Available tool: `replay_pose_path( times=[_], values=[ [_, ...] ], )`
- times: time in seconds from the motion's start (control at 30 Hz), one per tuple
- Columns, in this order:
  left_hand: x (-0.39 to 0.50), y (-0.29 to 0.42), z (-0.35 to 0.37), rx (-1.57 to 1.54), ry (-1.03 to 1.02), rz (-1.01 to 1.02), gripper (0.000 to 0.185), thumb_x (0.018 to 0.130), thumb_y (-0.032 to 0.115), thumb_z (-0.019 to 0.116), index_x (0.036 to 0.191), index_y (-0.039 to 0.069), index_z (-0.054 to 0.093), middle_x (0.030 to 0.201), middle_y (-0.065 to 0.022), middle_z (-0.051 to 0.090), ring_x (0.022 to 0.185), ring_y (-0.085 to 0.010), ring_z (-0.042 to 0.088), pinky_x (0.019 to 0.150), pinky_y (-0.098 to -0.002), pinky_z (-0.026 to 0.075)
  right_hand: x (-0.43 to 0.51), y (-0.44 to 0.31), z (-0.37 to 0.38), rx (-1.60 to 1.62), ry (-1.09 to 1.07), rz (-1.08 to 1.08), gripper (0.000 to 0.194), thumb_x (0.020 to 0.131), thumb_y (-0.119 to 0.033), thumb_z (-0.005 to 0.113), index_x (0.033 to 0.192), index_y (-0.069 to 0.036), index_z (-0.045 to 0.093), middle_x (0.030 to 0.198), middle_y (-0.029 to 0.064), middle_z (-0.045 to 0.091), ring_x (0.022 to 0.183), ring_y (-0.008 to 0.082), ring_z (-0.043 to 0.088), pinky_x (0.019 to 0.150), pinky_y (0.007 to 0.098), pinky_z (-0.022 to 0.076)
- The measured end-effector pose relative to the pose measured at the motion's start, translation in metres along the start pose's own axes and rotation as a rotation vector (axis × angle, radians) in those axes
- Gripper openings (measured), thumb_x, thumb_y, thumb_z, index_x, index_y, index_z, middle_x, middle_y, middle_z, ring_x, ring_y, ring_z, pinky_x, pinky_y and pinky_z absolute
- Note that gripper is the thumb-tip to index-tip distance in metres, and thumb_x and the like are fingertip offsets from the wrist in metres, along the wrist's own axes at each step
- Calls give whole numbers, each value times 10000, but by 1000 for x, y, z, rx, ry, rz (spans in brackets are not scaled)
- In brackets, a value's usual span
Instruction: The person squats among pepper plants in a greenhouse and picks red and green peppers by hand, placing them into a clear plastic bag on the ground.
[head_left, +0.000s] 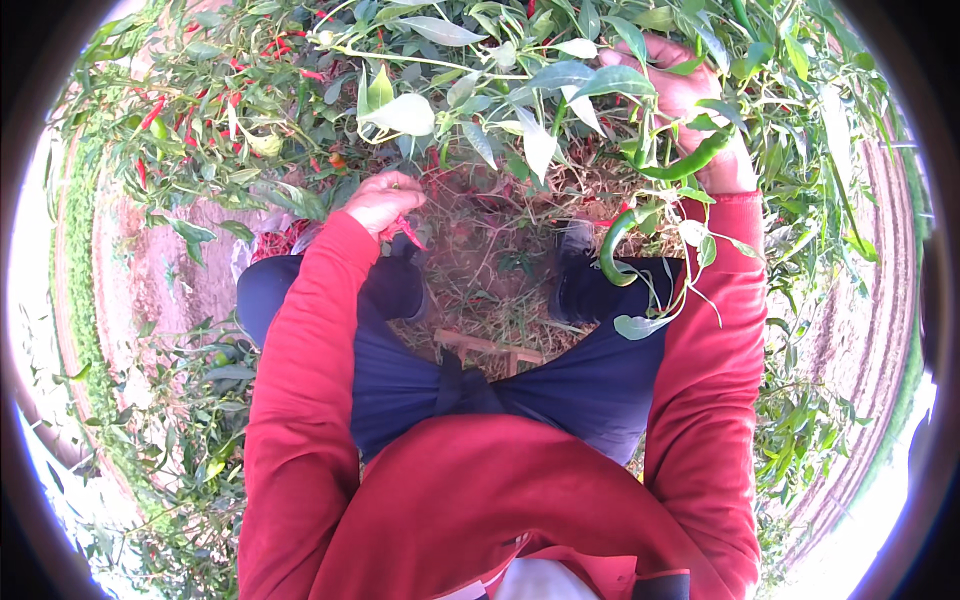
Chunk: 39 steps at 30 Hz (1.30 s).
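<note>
My left hand (386, 201) is above my left knee, its fingers curled around red chili peppers (405, 231) whose tips stick out below. My right hand (679, 90) reaches into the pepper plant (540, 142) at upper right. Leaves cover its fingertips, so whether they grip anything is hidden. A curved green chili pepper (694, 160) hangs across my right wrist. Lower, a hooked green chili pepper (615, 251) dangles beside my right sleeve. Many red chili peppers (154, 112) grow on the foliage at upper left.
Beside my left knee lies a pale plastic bag (241, 255) with red peppers (277, 241) in it. A wooden stool frame (487, 345) shows between my legs. Dry grass and soil (487, 255) lie between my shoes. More pepper plants (202, 405) grow behind me on both sides.
</note>
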<state>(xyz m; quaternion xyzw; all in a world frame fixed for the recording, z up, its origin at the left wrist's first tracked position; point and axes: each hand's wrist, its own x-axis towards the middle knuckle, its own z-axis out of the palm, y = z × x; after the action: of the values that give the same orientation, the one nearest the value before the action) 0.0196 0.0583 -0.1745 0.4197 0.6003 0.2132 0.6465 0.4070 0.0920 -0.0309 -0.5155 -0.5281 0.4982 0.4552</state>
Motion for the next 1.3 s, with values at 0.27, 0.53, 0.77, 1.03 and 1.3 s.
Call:
replay_pose_path(
  times=[0.27, 0.53, 0.77, 1.03, 1.3],
  values=[
    [30, -106, 69, -75, 153, -298, 206, 806, 27, 753, 963, 39, 621, 741, -71, 655, 554, -164, 602, 459, -333, 489, 2, 0, -2, -166, 33, -78, 267, 939, -263, 705, 1132, -80, 728, 898, -22, 728, 705, 36, 608, 613, 198, 472],
    [54, -124, 63, -203, 319, -124, 167, 874, 126, 766, 804, 75, 623, 710, -3, 600, 594, -110, 520, 506, -312, 418, -7, -23, 19, -142, 47, 99, 300, 864, -292, 783, 1058, -69, 728, 778, -35, 677, 645, 45, 609, 539, 191, 428],
    [23, -81, 51, -480, -24, -257, 135, 930, 195, 714, 921, 87, 633, 795, -53, 680, 495, -100, 519, 365, -248, 326, 3, -3, -2, -311, 33, 2, 256, 918, -327, 672, 930, -73, 705, 732, -15, 672, 578, 84, 555, 513, 238, 419],
    [12, -74, 49, -216, -24, -213, 92, 909, 114, 639, 947, 75, 713, 740, -17, 649, 504, -84, 520, 393, -265, 348, 38, 67, -29, -262, -79, -311, 188, 897, -187, 687, 1048, -76, 665, 984, 76, 668, 904, 192, 625, 820, 357, 498],
    [7, -75, 52, -366, 54, -209, 50, 833, 26, 697, 859, 62, 675, 623, 23, 544, 470, -79, 461, 389, -254, 318, 4, 0, -30, -523, -273, -275, 180, 926, -233, 651, 982, -70, 705, 863, 57, 701, 791, 166, 645, 794, 333, 513]
  ],
)
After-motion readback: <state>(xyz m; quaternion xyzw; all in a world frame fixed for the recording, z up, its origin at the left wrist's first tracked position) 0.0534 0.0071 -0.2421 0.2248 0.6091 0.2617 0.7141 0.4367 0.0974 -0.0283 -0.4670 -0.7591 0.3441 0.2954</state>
